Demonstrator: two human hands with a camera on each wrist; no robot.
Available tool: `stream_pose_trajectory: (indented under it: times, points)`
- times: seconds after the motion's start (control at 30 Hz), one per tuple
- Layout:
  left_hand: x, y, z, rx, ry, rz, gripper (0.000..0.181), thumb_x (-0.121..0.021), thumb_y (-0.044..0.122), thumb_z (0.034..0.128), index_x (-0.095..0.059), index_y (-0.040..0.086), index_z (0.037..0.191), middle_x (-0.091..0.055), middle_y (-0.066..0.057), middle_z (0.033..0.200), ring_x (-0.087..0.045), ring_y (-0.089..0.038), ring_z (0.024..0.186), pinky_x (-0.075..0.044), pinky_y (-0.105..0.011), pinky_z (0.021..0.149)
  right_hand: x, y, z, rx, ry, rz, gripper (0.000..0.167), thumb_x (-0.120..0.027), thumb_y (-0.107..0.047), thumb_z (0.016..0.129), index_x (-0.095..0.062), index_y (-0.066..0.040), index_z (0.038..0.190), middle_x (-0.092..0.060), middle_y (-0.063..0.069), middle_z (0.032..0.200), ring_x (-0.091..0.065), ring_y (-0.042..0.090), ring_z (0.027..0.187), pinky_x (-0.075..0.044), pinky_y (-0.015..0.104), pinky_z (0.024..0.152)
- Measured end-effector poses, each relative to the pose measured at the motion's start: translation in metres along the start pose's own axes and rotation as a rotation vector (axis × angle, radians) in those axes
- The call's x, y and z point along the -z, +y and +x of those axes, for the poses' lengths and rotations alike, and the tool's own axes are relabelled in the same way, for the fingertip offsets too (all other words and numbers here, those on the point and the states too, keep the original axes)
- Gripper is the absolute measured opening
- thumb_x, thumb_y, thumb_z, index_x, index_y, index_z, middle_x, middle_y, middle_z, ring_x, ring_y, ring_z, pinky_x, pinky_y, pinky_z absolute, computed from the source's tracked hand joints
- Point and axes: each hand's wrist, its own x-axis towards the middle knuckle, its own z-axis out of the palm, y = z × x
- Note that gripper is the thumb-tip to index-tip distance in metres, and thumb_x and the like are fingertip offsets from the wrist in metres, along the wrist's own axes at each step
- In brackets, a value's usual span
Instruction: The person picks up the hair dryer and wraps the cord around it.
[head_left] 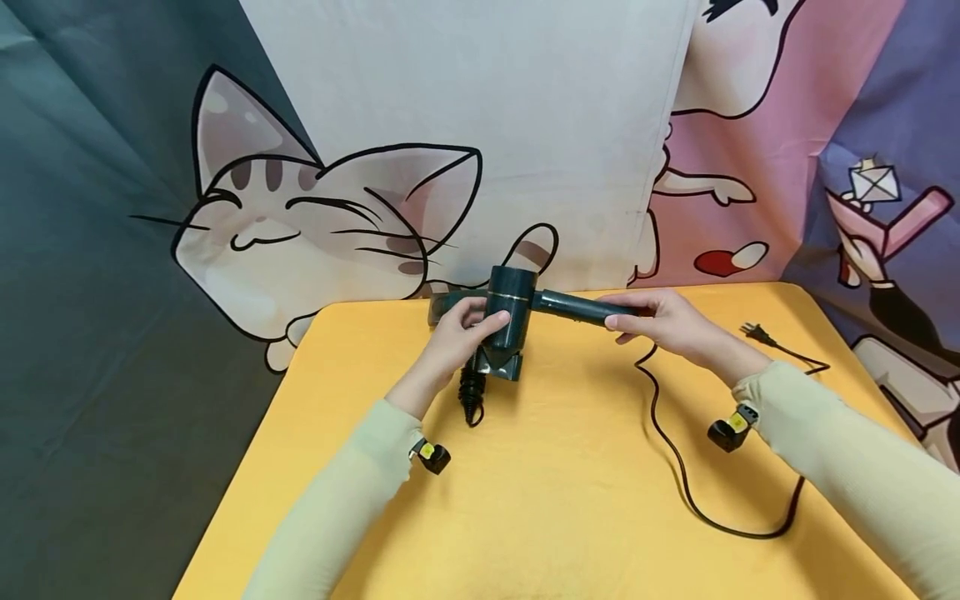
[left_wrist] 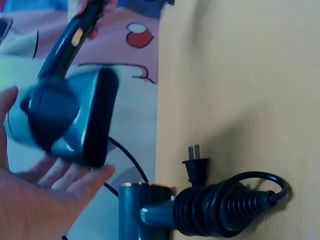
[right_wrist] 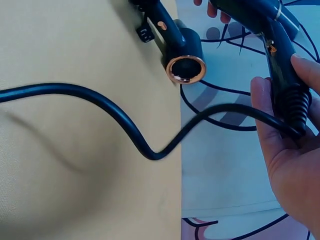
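Nearest to me, my two pale sleeves [head_left: 333,500] come from the bottom of the frame, each with a small wrist camera [head_left: 431,456]. At right, the black cord [head_left: 750,536] makes a wide curve on the yellow table [head_left: 570,500]; its plug [head_left: 759,334] lies at the right edge.

The hair dryer [head_left: 513,296] is in the middle of the frame, raised above the table. My left hand [head_left: 450,342] holds the barrel between thumb and fingers; my right hand [head_left: 671,321] pinches the end of the handle [head_left: 573,307]. I judge the step in hand is to handle and steady it with both hands; the next move calls for supporting the barrel and keeping the cord loose.

Behind it, near the table's far edge, lies a second hair dryer [head_left: 447,307], with wound cord [head_left: 471,387].

Farthest, a printed cloth [head_left: 570,100] shows a smiling cat [head_left: 300,225] at left and pink drawings at upper right.
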Motion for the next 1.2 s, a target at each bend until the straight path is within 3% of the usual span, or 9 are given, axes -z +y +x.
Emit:
stream_pose_trajectory:
  times: [0.23,0.4,0.57,0.67,0.8,0.93,1.07,1.2]
  points:
    - [0.005,-0.006,0.008,0.072,-0.157,-0.185,0.073,-0.070,0.032,0.1041,-0.035,0.014,0.165,-0.055,-0.017,0.156,-0.058,-0.034,0.139,-0.049,-0.053,0.113,0.000,0.007,-0.001,-0.005,-0.017,0.055,0.046,-0.069,-0.014,0.105,-0.061,0.004,0.147,-0.066,0.023,0.133,-0.077,0.017,0.098,-0.063,0.040,0.090]
    - [0.003,-0.016,0.013,0.083,-0.212,-0.342,0.065,-0.066,0.019,0.1043,-0.037,0.014,0.163,-0.053,-0.020,0.155,-0.058,-0.033,0.136,-0.048,-0.053,0.114,0.002,0.009,-0.003,-0.009,-0.011,0.086,0.046,-0.069,-0.012,0.105,-0.060,0.006,0.147,-0.065,0.025,0.136,-0.077,0.015,0.102,-0.063,0.036,0.091]
    - [0.001,-0.023,0.018,0.080,-0.247,-0.396,0.059,-0.065,0.013,0.1033,-0.040,0.014,0.156,-0.058,-0.021,0.151,-0.066,-0.029,0.124,-0.052,-0.052,0.110,0.004,0.010,-0.003,-0.027,-0.017,0.079,0.048,-0.069,-0.014,0.105,-0.059,0.004,0.149,-0.061,0.027,0.142,-0.078,0.017,0.101,-0.062,0.035,0.092]
    - [-0.001,-0.023,0.017,0.092,-0.251,-0.392,0.058,-0.066,0.011,0.1030,-0.040,0.015,0.155,-0.059,-0.021,0.149,-0.068,-0.028,0.121,-0.050,-0.052,0.112,0.006,0.011,-0.002,-0.042,-0.026,0.058,0.049,-0.069,-0.017,0.106,-0.058,0.002,0.150,-0.059,0.026,0.145,-0.078,0.018,0.102,-0.061,0.035,0.094]
    - [-0.005,-0.022,0.015,0.112,-0.238,-0.390,0.065,-0.069,0.010,0.1021,-0.038,0.014,0.159,-0.057,-0.020,0.153,-0.065,-0.032,0.128,-0.047,-0.055,0.115,0.006,0.010,0.000,-0.048,-0.034,0.018,0.050,-0.070,-0.020,0.106,-0.060,-0.001,0.150,-0.063,0.023,0.142,-0.077,0.016,0.104,-0.060,0.033,0.096]
    - [-0.008,-0.019,0.014,0.119,-0.213,-0.376,0.073,-0.072,0.013,0.1010,-0.036,0.013,0.164,-0.056,-0.017,0.155,-0.064,-0.033,0.131,-0.052,-0.052,0.111,0.006,0.006,0.001,-0.043,-0.034,0.002,0.050,-0.072,-0.021,0.105,-0.061,-0.001,0.149,-0.069,0.019,0.135,-0.076,0.014,0.105,-0.060,0.031,0.095]
    - [-0.007,-0.018,0.012,0.095,-0.177,-0.354,0.065,-0.073,0.013,0.1006,-0.043,0.013,0.159,-0.060,-0.016,0.151,-0.068,-0.031,0.124,-0.056,-0.050,0.105,0.006,0.003,0.003,-0.034,-0.051,0.002,0.050,-0.073,-0.020,0.103,-0.062,-0.001,0.148,-0.069,0.018,0.132,-0.076,0.016,0.105,-0.061,0.034,0.095]
    - [-0.006,-0.017,0.009,0.072,-0.156,-0.349,0.059,-0.073,0.014,0.0999,-0.048,0.013,0.154,-0.062,-0.017,0.147,-0.069,-0.031,0.121,-0.056,-0.051,0.105,0.008,0.002,0.005,-0.025,-0.062,-0.067,0.049,-0.073,-0.022,0.104,-0.063,-0.005,0.148,-0.068,0.018,0.130,-0.075,0.018,0.104,-0.061,0.035,0.093]
